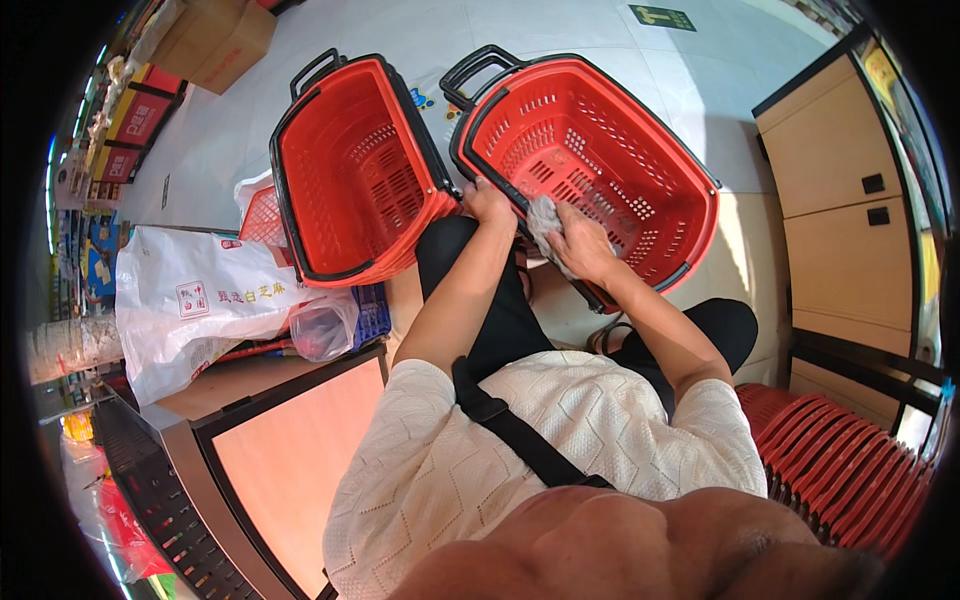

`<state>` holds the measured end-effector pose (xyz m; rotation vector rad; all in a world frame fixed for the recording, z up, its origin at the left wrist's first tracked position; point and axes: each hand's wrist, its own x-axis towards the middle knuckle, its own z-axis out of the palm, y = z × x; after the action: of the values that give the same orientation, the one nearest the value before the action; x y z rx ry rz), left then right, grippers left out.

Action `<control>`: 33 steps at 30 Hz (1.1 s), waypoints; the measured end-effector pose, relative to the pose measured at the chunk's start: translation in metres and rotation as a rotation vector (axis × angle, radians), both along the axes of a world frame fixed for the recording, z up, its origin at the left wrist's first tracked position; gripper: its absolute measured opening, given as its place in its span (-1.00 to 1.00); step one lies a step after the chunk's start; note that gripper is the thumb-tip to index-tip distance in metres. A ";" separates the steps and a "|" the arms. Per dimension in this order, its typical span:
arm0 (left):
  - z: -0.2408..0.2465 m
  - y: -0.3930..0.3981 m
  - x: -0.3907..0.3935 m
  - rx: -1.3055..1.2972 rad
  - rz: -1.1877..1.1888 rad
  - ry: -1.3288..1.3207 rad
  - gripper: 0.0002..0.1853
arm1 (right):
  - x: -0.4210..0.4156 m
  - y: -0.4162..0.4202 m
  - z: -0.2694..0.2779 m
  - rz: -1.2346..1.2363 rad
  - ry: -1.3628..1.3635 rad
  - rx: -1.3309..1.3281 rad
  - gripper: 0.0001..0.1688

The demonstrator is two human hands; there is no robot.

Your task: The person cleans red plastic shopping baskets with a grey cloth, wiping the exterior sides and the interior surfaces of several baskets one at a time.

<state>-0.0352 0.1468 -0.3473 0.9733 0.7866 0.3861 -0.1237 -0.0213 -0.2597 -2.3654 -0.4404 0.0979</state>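
Observation:
Two red plastic shopping baskets with black handles stand on the floor before me. My right hand [583, 241] presses a grey cloth [546, 222] on the near rim of the right-hand basket [592, 112]. My left hand [487, 202] is at that same basket's near left edge, beside the neighbouring basket; its fingers are partly hidden, so its grip is unclear. The left-hand basket [337, 150] stands close by, its corner near my left wrist. Both baskets hold nothing and show slotted walls and floors.
A stack of red baskets [840, 465] lies at the lower right, below a wooden cabinet [840, 277]. At the left are a white printed plastic bag [187, 292] and a blue crate [371, 311]. Cardboard boxes [217, 45] stand at the upper left.

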 end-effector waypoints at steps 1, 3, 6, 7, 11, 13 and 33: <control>0.005 -0.005 -0.006 -0.069 0.009 -0.047 -0.79 | 0.013 0.010 0.000 -0.002 0.030 0.008 -0.56; 0.002 -0.004 -0.014 0.046 -0.033 0.021 -0.80 | 0.043 0.032 0.000 0.001 0.090 0.027 -0.55; -0.013 -0.012 -0.033 -0.057 -0.088 -0.034 -0.85 | 0.088 0.067 -0.012 -0.011 0.084 -0.015 -0.52; -0.010 -0.013 -0.043 0.023 -0.184 0.021 -0.88 | 0.099 0.077 -0.010 -0.037 0.093 -0.037 -0.52; 0.021 -0.035 -0.081 -0.248 -0.338 -0.003 -0.92 | 0.117 0.100 -0.007 -0.197 0.130 -0.088 -0.50; 0.017 -0.033 -0.089 -0.275 -0.420 -0.005 -0.90 | 0.112 0.098 -0.005 -0.306 0.147 -0.059 -0.51; 0.038 -0.040 -0.092 -0.193 -0.642 -0.007 -0.60 | 0.176 0.062 0.004 -0.475 0.093 -0.130 -0.47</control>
<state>-0.1271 0.1064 -0.3089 0.9833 0.4574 -0.2393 0.0520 0.0406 -0.2562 -2.5143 0.1824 0.0146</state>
